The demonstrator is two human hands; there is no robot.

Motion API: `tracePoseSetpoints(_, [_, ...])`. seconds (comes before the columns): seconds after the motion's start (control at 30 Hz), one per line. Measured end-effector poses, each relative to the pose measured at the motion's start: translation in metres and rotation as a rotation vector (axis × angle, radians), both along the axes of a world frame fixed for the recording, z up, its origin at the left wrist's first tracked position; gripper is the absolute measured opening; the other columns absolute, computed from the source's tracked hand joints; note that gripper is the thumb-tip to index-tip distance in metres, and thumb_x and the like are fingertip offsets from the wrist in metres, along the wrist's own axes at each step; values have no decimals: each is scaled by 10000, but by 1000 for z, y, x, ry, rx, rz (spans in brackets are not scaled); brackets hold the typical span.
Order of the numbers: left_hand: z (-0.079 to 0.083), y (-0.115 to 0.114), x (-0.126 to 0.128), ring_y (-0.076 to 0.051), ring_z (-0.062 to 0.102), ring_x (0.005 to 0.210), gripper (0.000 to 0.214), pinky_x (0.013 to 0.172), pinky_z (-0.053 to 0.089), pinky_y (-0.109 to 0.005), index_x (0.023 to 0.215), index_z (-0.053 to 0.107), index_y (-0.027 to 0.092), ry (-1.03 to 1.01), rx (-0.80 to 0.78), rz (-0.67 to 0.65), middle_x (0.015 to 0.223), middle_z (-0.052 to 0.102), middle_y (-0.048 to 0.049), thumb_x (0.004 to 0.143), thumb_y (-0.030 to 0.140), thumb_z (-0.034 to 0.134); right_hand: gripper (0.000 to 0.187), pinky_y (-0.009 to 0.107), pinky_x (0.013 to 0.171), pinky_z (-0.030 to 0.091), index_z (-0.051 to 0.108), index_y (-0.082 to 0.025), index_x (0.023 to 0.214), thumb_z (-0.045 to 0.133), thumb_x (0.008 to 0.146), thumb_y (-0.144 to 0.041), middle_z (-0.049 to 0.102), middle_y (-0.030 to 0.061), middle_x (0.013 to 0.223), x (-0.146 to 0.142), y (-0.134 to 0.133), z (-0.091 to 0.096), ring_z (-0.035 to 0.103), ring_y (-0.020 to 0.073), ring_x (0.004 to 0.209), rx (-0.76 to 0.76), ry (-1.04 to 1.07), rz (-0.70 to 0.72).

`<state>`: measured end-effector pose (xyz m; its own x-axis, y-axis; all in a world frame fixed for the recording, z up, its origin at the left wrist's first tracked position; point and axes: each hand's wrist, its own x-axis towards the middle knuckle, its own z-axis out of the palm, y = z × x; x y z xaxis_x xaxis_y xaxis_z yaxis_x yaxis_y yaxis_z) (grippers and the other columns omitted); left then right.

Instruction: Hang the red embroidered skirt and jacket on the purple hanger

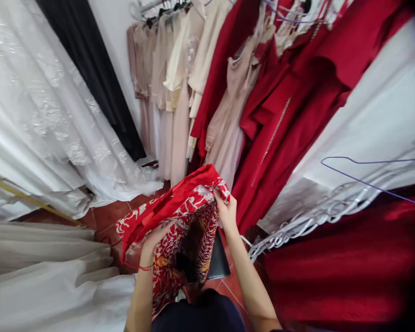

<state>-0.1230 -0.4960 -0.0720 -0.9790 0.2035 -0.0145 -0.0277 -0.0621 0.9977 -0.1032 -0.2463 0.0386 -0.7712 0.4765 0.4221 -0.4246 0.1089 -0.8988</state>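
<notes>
Between my hands hangs a red garment [180,198] with silver and gold embroidery, its plain red side folded over at the top. My left hand [159,235] grips it at the lower left; most of those fingers are hidden in the cloth. With thumb and fingers closed on its upper right edge, my right hand [226,210] holds the other side. A dark opening shows in the middle of the cloth below. A thin red string is around my left wrist.
Pale dresses [176,92] and red dresses [280,124] hang on a rack ahead. White gowns [55,106] and black cloth [93,69] hang at left. White hangers [314,212] and a purple wire hanger [359,182] are at right. Red tiles [112,214] cover the floor.
</notes>
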Motion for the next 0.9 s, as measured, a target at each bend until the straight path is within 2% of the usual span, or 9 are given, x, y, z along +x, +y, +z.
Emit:
tracePoseSetpoints(0.13, [31, 12, 27, -327, 632, 1100, 306, 1003, 485, -523, 926, 727, 267, 174, -24, -332, 1046, 719, -102, 654, 387, 801, 266, 290, 818, 496, 737, -165, 953, 700, 804, -382, 735, 33, 916, 20, 59, 16, 646, 165, 835, -106, 95, -218])
tracePoseSetpoints(0.17, [39, 13, 30, -322, 644, 1063, 319, 947, 523, -515, 916, 717, 285, 274, 64, -296, 1024, 715, -89, 659, 458, 791, 262, 290, 828, 494, 737, -166, 954, 702, 803, -377, 736, 34, 922, 26, 73, 21, 648, 166, 852, -117, 129, -259])
tracePoseSetpoints(0.23, [54, 24, 25, -293, 643, 1053, 365, 892, 552, -484, 976, 681, 322, 476, 248, 25, 1052, 694, -54, 685, 531, 750, 256, 291, 843, 491, 738, -167, 950, 706, 798, -370, 738, 33, 922, 36, 101, 28, 651, 168, 869, -133, 187, -323])
tracePoseSetpoints(0.3, [63, 52, 9, -290, 567, 1198, 580, 981, 503, -470, 1160, 608, 310, 587, 215, 301, 1230, 628, -57, 636, 471, 799, 262, 294, 849, 492, 738, -167, 951, 710, 791, -373, 741, 32, 925, 47, 128, 32, 656, 170, 871, -145, 204, -358])
tracePoseSetpoints(0.33, [65, 73, -1, -302, 520, 1258, 724, 1032, 463, -468, 1232, 569, 269, 590, 120, 315, 1298, 590, -82, 578, 416, 841, 272, 297, 848, 494, 737, -166, 954, 713, 787, -380, 743, 33, 925, 53, 143, 32, 659, 172, 867, -154, 200, -364])
tracePoseSetpoints(0.4, [62, 127, -19, -317, 556, 1198, 739, 1020, 460, -451, 1188, 595, 184, 485, -56, 153, 1216, 634, -122, 519, 357, 858, 297, 304, 841, 501, 735, -162, 954, 720, 777, -401, 746, 36, 927, 65, 171, 29, 662, 177, 860, -167, 176, -361])
tracePoseSetpoints(0.53, [50, 246, -33, -241, 636, 752, 256, 707, 539, -356, 787, 635, 203, 280, -94, -151, 712, 654, -48, 702, 436, 696, 317, 319, 833, 515, 739, -169, 949, 724, 770, -430, 754, 35, 924, 92, 229, 21, 673, 193, 850, -199, 113, -361])
tracePoseSetpoints(0.67, [63, 344, -28, -154, 555, 637, 369, 606, 476, -267, 721, 529, 205, 338, -32, -227, 644, 551, 10, 859, 546, 499, 334, 344, 883, 514, 749, -181, 982, 719, 772, -439, 758, 42, 989, 123, 282, 18, 680, 221, 931, -183, 119, -401])
tracePoseSetpoints(0.9, [122, 435, -48, -158, 589, 696, 367, 654, 427, -243, 910, 586, 209, 568, -313, -701, 755, 645, 11, 791, 555, 597, 440, 370, 919, 505, 730, -165, 1048, 746, 715, -453, 749, 56, 1029, 191, 370, 20, 670, 235, 981, -292, 191, -775])
